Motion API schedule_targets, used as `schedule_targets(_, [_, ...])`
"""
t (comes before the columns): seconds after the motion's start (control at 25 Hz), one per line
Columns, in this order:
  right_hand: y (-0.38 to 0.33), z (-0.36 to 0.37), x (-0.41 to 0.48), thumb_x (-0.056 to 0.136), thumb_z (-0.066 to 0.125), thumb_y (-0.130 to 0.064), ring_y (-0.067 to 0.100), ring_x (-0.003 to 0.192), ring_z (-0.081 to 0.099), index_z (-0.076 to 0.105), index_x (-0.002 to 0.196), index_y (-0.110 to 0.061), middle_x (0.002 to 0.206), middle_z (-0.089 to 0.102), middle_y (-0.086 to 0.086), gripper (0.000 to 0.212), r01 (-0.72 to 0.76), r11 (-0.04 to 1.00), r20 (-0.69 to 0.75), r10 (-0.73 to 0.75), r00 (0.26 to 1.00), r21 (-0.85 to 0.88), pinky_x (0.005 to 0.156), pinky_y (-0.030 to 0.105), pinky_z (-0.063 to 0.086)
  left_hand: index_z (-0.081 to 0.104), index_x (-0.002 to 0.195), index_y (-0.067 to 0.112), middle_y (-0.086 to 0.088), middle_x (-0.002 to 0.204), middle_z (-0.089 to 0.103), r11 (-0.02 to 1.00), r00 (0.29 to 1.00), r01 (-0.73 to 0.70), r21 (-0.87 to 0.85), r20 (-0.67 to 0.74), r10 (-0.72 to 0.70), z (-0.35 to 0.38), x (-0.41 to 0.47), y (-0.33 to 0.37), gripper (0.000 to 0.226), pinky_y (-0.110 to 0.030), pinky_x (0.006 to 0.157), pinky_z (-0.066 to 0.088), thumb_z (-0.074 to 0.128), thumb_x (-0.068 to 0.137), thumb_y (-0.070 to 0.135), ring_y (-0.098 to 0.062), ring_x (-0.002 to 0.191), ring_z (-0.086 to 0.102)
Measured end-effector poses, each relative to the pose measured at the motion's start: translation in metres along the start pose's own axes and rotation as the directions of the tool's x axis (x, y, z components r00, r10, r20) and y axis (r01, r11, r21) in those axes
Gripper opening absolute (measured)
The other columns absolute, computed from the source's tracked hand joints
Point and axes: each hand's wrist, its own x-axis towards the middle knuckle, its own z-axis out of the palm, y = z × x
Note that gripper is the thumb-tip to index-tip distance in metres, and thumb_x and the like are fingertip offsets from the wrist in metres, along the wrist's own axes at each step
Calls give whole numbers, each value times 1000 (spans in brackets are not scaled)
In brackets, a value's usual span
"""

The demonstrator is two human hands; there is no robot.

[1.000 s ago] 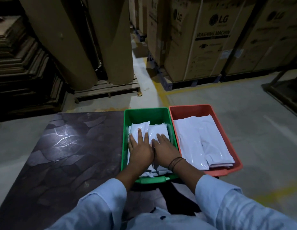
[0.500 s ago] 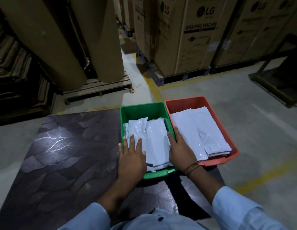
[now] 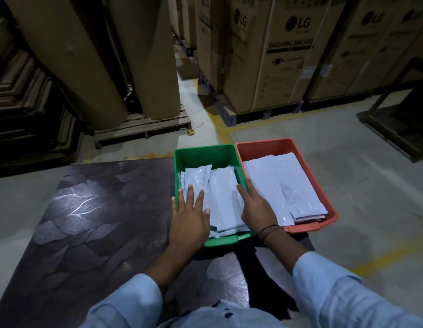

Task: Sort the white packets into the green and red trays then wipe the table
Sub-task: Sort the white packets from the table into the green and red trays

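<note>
Head view: we judge sorting done, white packets (image 3: 222,185) lying in green tray (image 3: 205,152) and red tray (image 3: 264,144); left hand (image 3: 189,216) and right hand (image 3: 257,209) rest flat, released, on the green one; wiping the desk (image 3: 99,221) remains.

Two big brown paper rolls (image 3: 70,55) standing on a wooden pallet (image 3: 144,125). Tall cardboard boxes (image 3: 283,55) marked LG at the floor's far right. Flat cardboard (image 3: 21,102) piled at its far left. Yellow lines (image 3: 223,132) on the grey floor (image 3: 347,162)

This is a warehouse. Tall cartons (image 3: 272,55) printed "LG Washing Machine" stand on pallets, huge brown paper rolls (image 3: 70,55) sit on a wooden pallet (image 3: 144,126), flattened cardboard (image 3: 21,95) is stacked at left, and yellow lines (image 3: 220,124) mark the concrete floor (image 3: 312,150).
</note>
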Motion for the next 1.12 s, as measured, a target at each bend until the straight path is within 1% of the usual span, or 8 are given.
schedule_targets(0.08, [-4, -2, 10, 71, 56, 13, 42, 79, 66, 58, 135, -7, 154, 39, 21, 67, -19, 1000, -2, 19, 1000, 6, 61, 38, 52, 21, 161, 24, -9, 170, 2, 1000, 1000, -8, -12, 8, 8, -3, 10, -4, 65, -52, 124, -3, 16, 100, 47, -36, 156, -1])
schedule_targets(0.2, [-9, -3, 23, 77, 51, 10, 43, 96, 64, 50, 141, -6, 159, 30, 20, 66, -36, 999, 3, 36, 999, -12, 73, 40, 52, 21, 161, 25, -8, 170, 3, 1000, 1000, -16, -27, 15, 16, -7, 25, -10, 65, -53, 125, -2, 20, 100, 47, -35, 156, -1])
schedule_targets(0.28, [-12, -6, 31, 81, 49, 8, 43, 106, 62, 45, 144, -5, 161, 25, 18, 65, -47, 998, 14, 47, 999, -33, 79, 41, 52, 19, 161, 25, -6, 170, 2, 999, 999, -23, -25, 29, 24, -9, 34, -13, 66, -53, 125, -3, 19, 99, 48, -34, 156, -2])
schedule_targets(0.36, [-15, -7, 40, 83, 48, 6, 42, 112, 59, 42, 146, -4, 162, 22, 17, 64, -55, 998, 24, 56, 998, -44, 83, 41, 51, 17, 161, 26, -5, 170, 0, 999, 998, -30, -20, 49, 31, -11, 42, -16, 65, -52, 125, -6, 18, 100, 48, -33, 156, -5])
schedule_targets(0.48, [-17, -10, 52, 86, 48, 1, 38, 117, 57, 37, 148, -4, 165, 15, 13, 63, -65, 996, 59, 69, 996, -64, 89, 38, 49, 16, 162, 25, -4, 170, 2, 999, 997, -44, -12, 69, 45, -13, 54, -19, 61, -53, 125, -6, 25, 106, 46, -32, 157, -5])
schedule_targets(0.72, [-15, -12, 70, 86, 50, -2, 38, 125, 51, 36, 148, -4, 165, 11, 16, 64, -42, 996, 98, 50, 994, -83, 95, 38, 47, 19, 161, 23, -2, 170, 12, 998, 994, -52, 22, 93, 50, -11, 70, -24, 66, -55, 125, -1, 28, 103, 53, -30, 157, 4])
schedule_targets(0.92, [-12, -8, 79, 85, 50, -1, 37, 126, 51, 39, 147, -5, 165, 7, 15, 63, -44, 997, 106, 51, 993, -69, 95, 38, 47, 17, 161, 24, -1, 170, 12, 999, 994, -45, 29, 102, 42, -13, 78, -23, 67, -54, 125, -4, 31, 103, 54, -30, 156, 5])
schedule_targets(1.12, [-10, -6, 86, 84, 50, 0, 36, 132, 45, 44, 143, -8, 165, 8, 16, 59, -28, 998, 100, 34, 994, -57, 97, 39, 47, 17, 161, 24, -1, 170, 12, 999, 994, -38, 38, 106, 34, -13, 82, -22, 68, -53, 125, -5, 31, 102, 54, -31, 156, 6])
